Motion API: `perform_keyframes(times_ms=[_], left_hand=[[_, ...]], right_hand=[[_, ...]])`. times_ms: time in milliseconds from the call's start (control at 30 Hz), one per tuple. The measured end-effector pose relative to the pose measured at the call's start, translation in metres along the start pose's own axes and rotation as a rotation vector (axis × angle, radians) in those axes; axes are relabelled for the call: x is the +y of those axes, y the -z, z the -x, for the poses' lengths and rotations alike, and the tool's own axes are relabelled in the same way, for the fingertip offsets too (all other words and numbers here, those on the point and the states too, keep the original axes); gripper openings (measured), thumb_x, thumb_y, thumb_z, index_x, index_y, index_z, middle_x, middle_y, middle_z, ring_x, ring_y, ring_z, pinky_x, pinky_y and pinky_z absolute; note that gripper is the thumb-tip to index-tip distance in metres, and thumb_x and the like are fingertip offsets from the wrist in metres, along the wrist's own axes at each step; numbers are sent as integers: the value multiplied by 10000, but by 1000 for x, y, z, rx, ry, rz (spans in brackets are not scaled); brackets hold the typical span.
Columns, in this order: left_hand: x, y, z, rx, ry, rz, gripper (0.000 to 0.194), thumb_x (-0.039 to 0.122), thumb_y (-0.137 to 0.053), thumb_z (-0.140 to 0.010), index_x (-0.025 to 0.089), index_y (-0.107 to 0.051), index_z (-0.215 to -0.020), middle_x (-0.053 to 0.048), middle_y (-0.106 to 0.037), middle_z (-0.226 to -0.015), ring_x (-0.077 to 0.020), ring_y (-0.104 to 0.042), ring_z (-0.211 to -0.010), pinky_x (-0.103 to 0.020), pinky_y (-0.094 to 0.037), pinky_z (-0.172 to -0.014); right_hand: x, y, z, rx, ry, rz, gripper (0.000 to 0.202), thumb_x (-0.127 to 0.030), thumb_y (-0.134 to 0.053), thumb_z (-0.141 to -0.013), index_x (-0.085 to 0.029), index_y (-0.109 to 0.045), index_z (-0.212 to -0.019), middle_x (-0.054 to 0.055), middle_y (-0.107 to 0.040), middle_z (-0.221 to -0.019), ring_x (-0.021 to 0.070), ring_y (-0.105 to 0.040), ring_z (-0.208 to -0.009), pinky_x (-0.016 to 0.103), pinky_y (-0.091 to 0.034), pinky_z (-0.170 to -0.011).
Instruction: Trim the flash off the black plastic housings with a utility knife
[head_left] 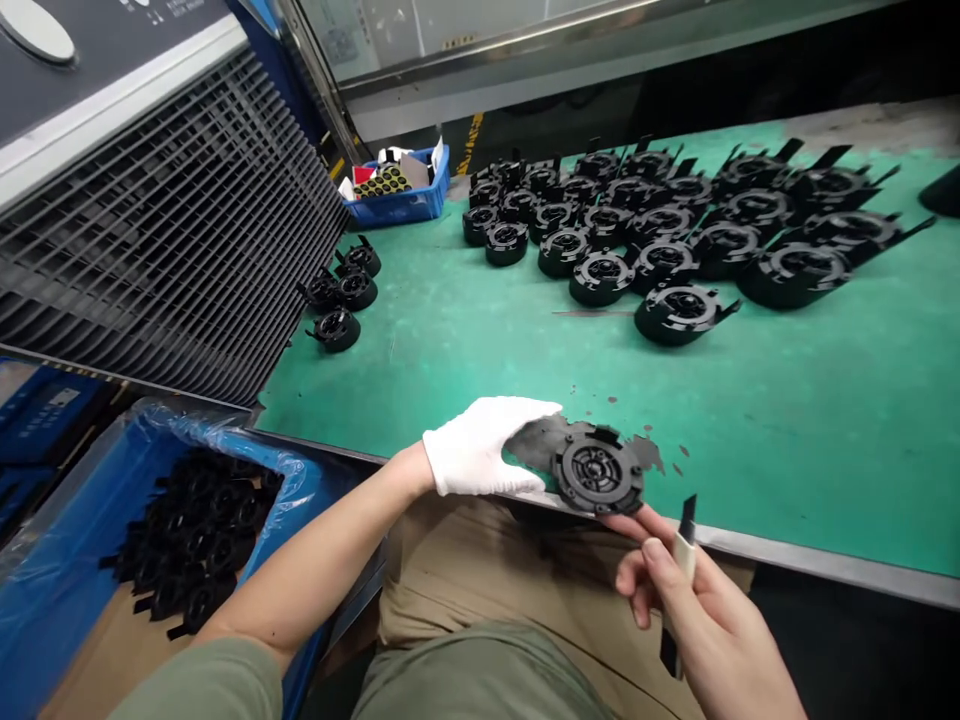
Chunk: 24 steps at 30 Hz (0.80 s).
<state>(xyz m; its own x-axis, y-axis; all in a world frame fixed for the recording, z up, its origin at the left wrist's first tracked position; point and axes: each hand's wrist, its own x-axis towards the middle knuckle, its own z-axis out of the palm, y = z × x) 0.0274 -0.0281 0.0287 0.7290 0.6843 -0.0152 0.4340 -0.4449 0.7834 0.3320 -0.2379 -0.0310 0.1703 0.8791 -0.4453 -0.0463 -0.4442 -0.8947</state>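
Note:
A round black plastic part [598, 470] with a ribbed, ringed face is at the green table's front edge. My left hand [484, 447], in a white glove, is just left of it, thumb and fingers apart, with a gap between them and the part. My bare right hand [697, 610] grips a utility knife [684, 555] with a pale handle, its dark blade pointing up. Outstretched fingers of that hand reach to the part's lower edge and seem to touch it. Dark worn patches [646, 452] mark the table around the part.
Rows of black round housings [679, 312] stand at the back right of the green table [465, 340]. Several more parts [335, 328] sit by a grey grille [165, 210]. A blue bin [405, 205] is behind. Lower left, a plastic-lined blue crate [300, 480] holds black parts [199, 530].

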Motion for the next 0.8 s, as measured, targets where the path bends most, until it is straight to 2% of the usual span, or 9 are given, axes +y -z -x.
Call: perform_keyframes(times_ms=[67, 133, 267, 333, 400, 533, 700, 800], left_hand=[[2, -7, -5, 22, -41, 15, 1023, 662, -1108, -958, 258, -728, -1818, -235, -784, -1855, -496, -784, -1722, -719, -638, -1472], [7, -12, -17, -5, -86, 38, 1046, 713, -1102, -967, 269, -715, -1832, -234, -782, -1857, -495, -773, -1735, -715, -633, -1475], [18, -14, -44, -136, -146, 21, 1008, 619, -1137, -935, 284, -736, -1797, -211, -856, -1733, -495, -823, -1644, -678, -671, -1419], [23, -17, -48, -159, -133, -17, 1024, 632, -1143, -928, 257, -734, -1789, -224, -874, -1649, -497, -841, -1575, -661, -684, -1383], [25, -20, -44, -131, -96, -52, 1069, 619, -1173, -905, 248, -719, -1798, -230, -867, -1603, -492, -833, -1535, -661, -693, -1351], [26, -24, -26, -66, -38, -52, 1097, 487, -1231, -860, 273, -709, -1801, -195, -844, -1580, -474, -786, -1554, -653, -704, -1321], [38, -33, -14, 46, 45, 0, 1222, 679, -1269, -763, 245, -732, -1771, -202, -845, -1630, -512, -786, -1587, -701, -667, -1399], [45, -39, -15, 100, 86, -21, 1199, 666, -1219, -843, 198, -694, -1813, -247, -825, -1722, -524, -792, -1635, -719, -640, -1444]], right_hand=[[3, 4, 2, 12, 7, -9, 925, -868, -883, -1090, -232, -773, -1753, 107, -907, -1082, 232, -718, -692, 430, -737, -665], [2, 5, 3, 30, 36, -29, 920, -852, -890, -1093, -255, -758, -1780, 132, -921, -1178, 224, -721, -692, 426, -735, -646], [-9, 0, 2, 59, 79, -47, 871, -816, -898, -1104, -287, -761, -1783, 133, -904, -1248, 216, -744, -708, 414, -738, -639], [-17, -4, -2, 80, 91, -46, 859, -825, -880, -1111, -294, -770, -1777, 119, -891, -1239, 215, -762, -722, 409, -746, -660], [-27, -8, -8, 108, 115, -4, 855, -855, -836, -1127, -280, -791, -1758, 101, -878, -1171, 219, -785, -747, 407, -763, -720], [-47, -15, -24, 153, 179, 95, 862, -926, -757, -1142, -259, -846, -1680, 49, -815, -1009, 227, -833, -848, 386, -776, -884], [-57, -24, -31, 78, 224, 111, 818, -944, -752, -1138, -273, -885, -1585, 76, -859, -1060, 257, -888, -950, 412, -799, -951], [-58, -27, -27, 23, 246, 104, 782, -955, -786, -1110, -294, -916, -1507, 105, -896, -1151, 271, -905, -948, 435, -813, -932]])
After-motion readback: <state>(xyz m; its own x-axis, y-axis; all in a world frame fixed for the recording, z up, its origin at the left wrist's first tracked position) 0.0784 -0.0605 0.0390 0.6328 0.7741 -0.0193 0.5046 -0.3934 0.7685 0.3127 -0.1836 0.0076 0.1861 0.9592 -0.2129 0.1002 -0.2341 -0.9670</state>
